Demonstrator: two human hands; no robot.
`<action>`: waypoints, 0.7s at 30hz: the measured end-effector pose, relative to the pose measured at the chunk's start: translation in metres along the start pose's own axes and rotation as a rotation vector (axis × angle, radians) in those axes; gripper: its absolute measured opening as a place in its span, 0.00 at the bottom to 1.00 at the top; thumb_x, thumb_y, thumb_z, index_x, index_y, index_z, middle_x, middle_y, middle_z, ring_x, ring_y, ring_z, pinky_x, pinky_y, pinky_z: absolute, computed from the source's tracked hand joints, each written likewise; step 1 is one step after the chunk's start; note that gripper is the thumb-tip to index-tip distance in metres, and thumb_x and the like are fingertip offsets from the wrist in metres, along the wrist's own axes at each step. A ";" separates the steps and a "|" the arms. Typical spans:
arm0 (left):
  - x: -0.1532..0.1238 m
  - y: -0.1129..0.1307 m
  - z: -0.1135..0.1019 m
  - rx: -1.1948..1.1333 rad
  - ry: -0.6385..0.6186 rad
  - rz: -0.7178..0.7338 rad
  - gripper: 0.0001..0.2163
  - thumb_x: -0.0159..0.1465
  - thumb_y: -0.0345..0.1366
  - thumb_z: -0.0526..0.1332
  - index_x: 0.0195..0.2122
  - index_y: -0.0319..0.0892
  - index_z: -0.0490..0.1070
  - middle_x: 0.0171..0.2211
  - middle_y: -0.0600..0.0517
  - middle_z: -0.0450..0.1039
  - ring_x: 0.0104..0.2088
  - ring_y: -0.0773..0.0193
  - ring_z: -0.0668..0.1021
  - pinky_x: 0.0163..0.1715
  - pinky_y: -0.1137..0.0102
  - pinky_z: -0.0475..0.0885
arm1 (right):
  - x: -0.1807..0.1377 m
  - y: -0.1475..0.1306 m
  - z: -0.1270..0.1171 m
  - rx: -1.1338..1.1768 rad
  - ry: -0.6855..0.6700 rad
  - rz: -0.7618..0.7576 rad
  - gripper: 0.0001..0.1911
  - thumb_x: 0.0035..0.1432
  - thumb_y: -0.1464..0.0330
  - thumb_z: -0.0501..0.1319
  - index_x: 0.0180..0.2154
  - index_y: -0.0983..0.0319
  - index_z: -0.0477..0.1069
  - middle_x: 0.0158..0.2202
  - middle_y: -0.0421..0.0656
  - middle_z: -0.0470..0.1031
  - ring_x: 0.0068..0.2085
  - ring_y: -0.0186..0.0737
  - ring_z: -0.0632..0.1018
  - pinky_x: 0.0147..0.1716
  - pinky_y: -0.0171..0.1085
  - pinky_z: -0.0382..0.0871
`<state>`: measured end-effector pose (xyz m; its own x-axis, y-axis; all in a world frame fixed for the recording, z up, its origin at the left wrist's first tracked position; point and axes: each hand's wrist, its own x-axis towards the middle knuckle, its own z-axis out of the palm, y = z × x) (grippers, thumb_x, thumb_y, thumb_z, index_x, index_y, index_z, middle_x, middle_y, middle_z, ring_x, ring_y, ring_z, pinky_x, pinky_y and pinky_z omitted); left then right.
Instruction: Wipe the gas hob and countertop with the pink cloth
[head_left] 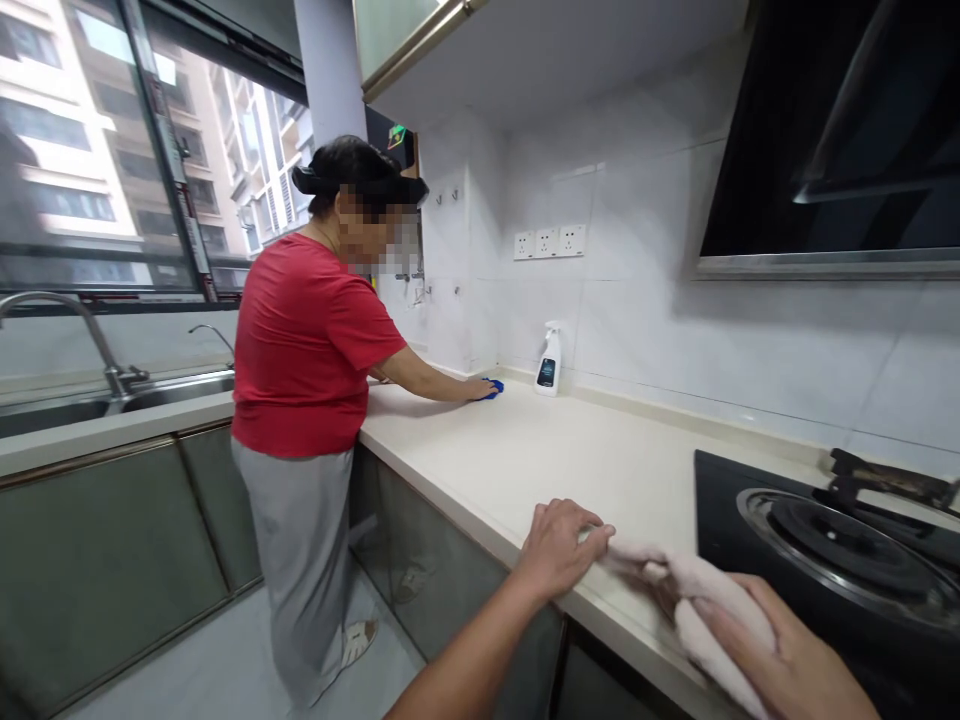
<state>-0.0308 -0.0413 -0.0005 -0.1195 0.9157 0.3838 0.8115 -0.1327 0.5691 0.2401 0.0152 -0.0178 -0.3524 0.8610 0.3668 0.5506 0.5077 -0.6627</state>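
A pale pinkish cloth (724, 590) is bunched over the front of the cream countertop (600, 450), beside the hob. My right hand (795, 640) grips its thick part, fingers partly hidden in the folds. At the cloth's thin far end, the thumb and fingers of my left hand (562, 545) are closed on it above the counter's front edge. Close to my right hand lies the black gas hob (720, 520) with its round burner (832, 540).
A co-worker in a red shirt (300, 340) leans over the counter's far end, one hand pressing a blue cloth (493, 388). A white spray bottle (550, 360) stands by the wall. The sink (180, 390) is at left; a range hood (832, 150) hangs above the hob.
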 end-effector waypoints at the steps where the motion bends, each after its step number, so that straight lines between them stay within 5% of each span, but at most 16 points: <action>1: 0.000 0.001 0.000 -0.001 -0.001 -0.005 0.20 0.73 0.53 0.52 0.48 0.49 0.80 0.51 0.49 0.80 0.55 0.53 0.75 0.57 0.57 0.65 | 0.007 -0.003 -0.006 0.040 0.013 0.073 0.26 0.58 0.40 0.58 0.46 0.50 0.74 0.38 0.44 0.83 0.36 0.53 0.83 0.32 0.44 0.76; 6: -0.003 0.001 0.003 -0.054 0.044 -0.029 0.21 0.75 0.53 0.51 0.57 0.49 0.75 0.53 0.50 0.79 0.56 0.54 0.76 0.60 0.56 0.64 | 0.050 -0.020 -0.002 0.003 0.139 0.220 0.40 0.56 0.38 0.55 0.57 0.61 0.69 0.55 0.57 0.77 0.52 0.63 0.79 0.46 0.55 0.76; 10: -0.003 -0.007 0.009 -0.104 0.136 -0.046 0.23 0.75 0.52 0.50 0.65 0.49 0.66 0.60 0.48 0.73 0.61 0.54 0.73 0.64 0.53 0.64 | 0.054 -0.017 0.033 -0.111 0.018 -0.030 0.43 0.56 0.37 0.52 0.60 0.59 0.69 0.63 0.56 0.70 0.63 0.69 0.71 0.59 0.69 0.65; 12: -0.001 -0.012 0.010 -0.129 0.206 -0.020 0.22 0.75 0.50 0.51 0.64 0.48 0.66 0.61 0.46 0.72 0.62 0.55 0.72 0.63 0.54 0.65 | 0.042 -0.012 0.039 -0.102 -0.069 -0.175 0.38 0.59 0.39 0.52 0.61 0.55 0.70 0.66 0.52 0.68 0.66 0.64 0.69 0.63 0.66 0.63; 17: 0.000 -0.003 0.004 -0.091 0.260 0.090 0.17 0.68 0.45 0.62 0.56 0.47 0.75 0.61 0.43 0.71 0.64 0.51 0.70 0.63 0.52 0.66 | 0.006 0.007 -0.006 -0.105 -0.010 -0.291 0.26 0.67 0.46 0.53 0.57 0.51 0.74 0.67 0.46 0.67 0.64 0.52 0.72 0.59 0.51 0.72; 21: -0.002 0.037 0.003 -0.032 -0.043 0.114 0.25 0.67 0.54 0.62 0.62 0.51 0.73 0.68 0.43 0.64 0.71 0.44 0.62 0.68 0.45 0.58 | -0.016 0.047 -0.056 -0.279 0.164 -0.239 0.26 0.65 0.44 0.55 0.50 0.51 0.78 0.61 0.47 0.73 0.59 0.57 0.76 0.55 0.58 0.73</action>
<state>0.0016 -0.0471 0.0172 -0.0024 0.9092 0.4164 0.7994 -0.2484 0.5470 0.3144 0.0268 -0.0186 -0.3820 0.7000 0.6034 0.6602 0.6636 -0.3518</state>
